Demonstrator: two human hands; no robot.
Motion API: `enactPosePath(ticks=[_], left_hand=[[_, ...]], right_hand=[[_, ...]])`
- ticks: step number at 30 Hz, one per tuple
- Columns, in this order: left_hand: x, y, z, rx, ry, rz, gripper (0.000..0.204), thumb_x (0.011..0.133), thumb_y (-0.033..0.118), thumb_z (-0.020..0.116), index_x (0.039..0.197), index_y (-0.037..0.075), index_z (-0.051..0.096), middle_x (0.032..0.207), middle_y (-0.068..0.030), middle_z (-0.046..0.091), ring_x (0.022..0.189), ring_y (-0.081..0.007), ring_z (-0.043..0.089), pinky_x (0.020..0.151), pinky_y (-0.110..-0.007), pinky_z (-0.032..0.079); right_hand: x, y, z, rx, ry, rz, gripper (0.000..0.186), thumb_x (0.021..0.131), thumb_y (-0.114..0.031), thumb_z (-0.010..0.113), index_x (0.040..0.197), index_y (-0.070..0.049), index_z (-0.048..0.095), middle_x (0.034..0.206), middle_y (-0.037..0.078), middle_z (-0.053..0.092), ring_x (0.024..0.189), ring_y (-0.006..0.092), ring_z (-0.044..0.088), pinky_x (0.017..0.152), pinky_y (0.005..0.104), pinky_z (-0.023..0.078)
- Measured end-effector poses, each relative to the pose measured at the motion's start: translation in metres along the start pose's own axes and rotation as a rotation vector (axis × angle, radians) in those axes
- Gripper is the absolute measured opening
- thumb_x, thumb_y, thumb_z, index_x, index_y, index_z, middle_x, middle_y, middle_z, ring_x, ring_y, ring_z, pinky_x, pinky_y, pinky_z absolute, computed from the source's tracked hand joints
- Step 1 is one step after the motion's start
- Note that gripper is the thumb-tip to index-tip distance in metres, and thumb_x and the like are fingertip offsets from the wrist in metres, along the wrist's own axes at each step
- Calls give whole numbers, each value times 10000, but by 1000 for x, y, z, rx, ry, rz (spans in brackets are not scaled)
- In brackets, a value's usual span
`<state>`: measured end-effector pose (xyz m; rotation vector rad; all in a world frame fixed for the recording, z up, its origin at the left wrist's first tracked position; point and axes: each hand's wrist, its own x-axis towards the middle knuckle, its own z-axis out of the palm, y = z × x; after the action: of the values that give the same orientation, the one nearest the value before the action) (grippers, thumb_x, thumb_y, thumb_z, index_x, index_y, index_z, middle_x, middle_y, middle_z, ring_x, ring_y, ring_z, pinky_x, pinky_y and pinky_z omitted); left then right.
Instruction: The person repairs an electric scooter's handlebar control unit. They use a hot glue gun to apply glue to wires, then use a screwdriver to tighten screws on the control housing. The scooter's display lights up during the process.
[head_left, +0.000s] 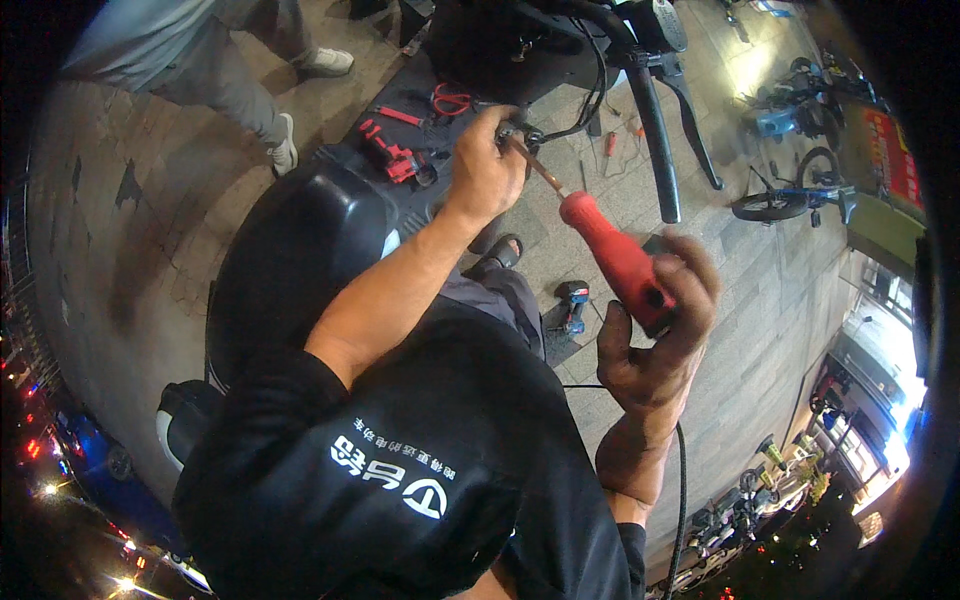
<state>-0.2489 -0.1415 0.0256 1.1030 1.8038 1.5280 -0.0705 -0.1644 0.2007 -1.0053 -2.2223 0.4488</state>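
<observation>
My left hand (487,175) is closed around a small dark part (518,133) at the end of black cables (585,115) that hang from the handlebar. Its exact kind is hidden by my fingers. My right hand (665,335) holds a screwdriver (610,240) with a thick red handle, fingers curled over the handle's butt end and the thumb apart from it. The thin shaft slants up and left, its tip at the dark part in my left hand. Right of the cables is the handlebar grip (655,150), with a black brake lever (697,130) beside it.
Below my hands are a black scooter seat (300,225) and a footboard carrying a red power tool (390,152) and red-handled scissors (450,98). A blue cordless drill (573,305) sits lower down. Another person's leg (235,90) is at upper left. A bicycle (795,190) stands right.
</observation>
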Motion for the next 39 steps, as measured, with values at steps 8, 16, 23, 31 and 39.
enactPosePath(ticks=[8, 16, 23, 31, 39], left_hand=[[4, -2, 0, 76, 41, 72, 238, 850, 34, 598, 1081, -18, 607, 925, -162, 669, 840, -240, 647, 759, -328, 501], [4, -4, 7, 57, 96, 150, 231, 778, -19, 592, 1009, -34, 598, 915, -224, 636, 859, -393, 623, 756, -408, 493], [1, -4, 7, 45, 83, 74, 258, 781, -27, 583, 1038, -20, 602, 924, -198, 636, 854, -347, 628, 770, -382, 494], [1, 6, 4, 21, 32, 22, 276, 827, -1, 587, 1102, -15, 597, 946, -164, 658, 852, -264, 648, 764, -327, 504], [-1, 1, 5, -138, 22, -83, 246, 870, 30, 574, 1111, -15, 594, 933, -107, 653, 847, -185, 630, 777, -295, 497]], right_hand=[[-15, 7, 6, 11, 25, 103, 469, 799, -86, 688, 1209, -77, 460, 1015, 162, 638, 883, 312, 662, 753, 368, 531], [-27, 7, 4, -115, -19, 242, 478, 829, -20, 600, 1268, -30, 411, 1160, 181, 582, 1006, 275, 614, 842, 349, 501], [-41, 0, 9, -87, -45, 264, 498, 776, 11, 617, 1232, -59, 429, 1140, 201, 583, 994, 298, 609, 865, 394, 485], [-31, -4, 10, 57, 10, 167, 493, 756, -102, 710, 1190, -110, 474, 1145, 209, 574, 944, 320, 623, 764, 398, 518], [-30, -3, 8, 122, 4, 196, 407, 794, -96, 666, 1154, -92, 476, 1032, 197, 608, 874, 333, 638, 764, 397, 526]])
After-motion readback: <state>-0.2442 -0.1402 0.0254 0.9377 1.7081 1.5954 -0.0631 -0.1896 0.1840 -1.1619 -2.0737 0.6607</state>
